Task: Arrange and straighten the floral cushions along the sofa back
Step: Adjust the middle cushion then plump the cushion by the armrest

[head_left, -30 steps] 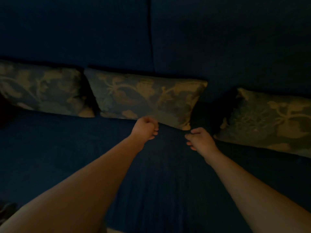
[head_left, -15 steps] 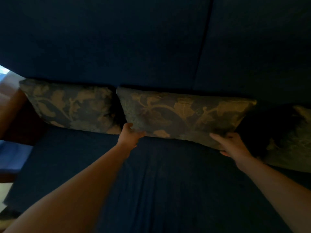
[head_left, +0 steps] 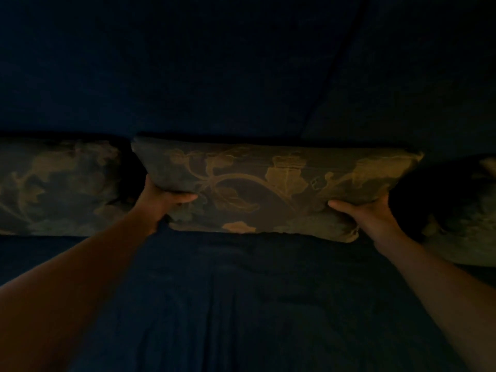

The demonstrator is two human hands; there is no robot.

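Three floral cushions lean against the dark blue sofa back (head_left: 214,76) in dim light. The middle cushion (head_left: 273,189) has a gold leaf pattern. My left hand (head_left: 161,202) grips its left end, thumb across the front. My right hand (head_left: 367,213) grips its right end the same way. The left cushion (head_left: 59,189) stands close beside it, cut off by the frame's edge. Of the right cushion (head_left: 461,210) only part shows, with a dark gap between it and the middle one.
The dark blue seat (head_left: 255,304) stretches from the cushions toward me, its cover slightly wrinkled. A seam in the sofa back (head_left: 332,76) runs up to the right above the middle cushion.
My hands went from hovering as loose fists in front of the middle cushion to gripping its two ends. The view moved closer and shifted left along the sofa.
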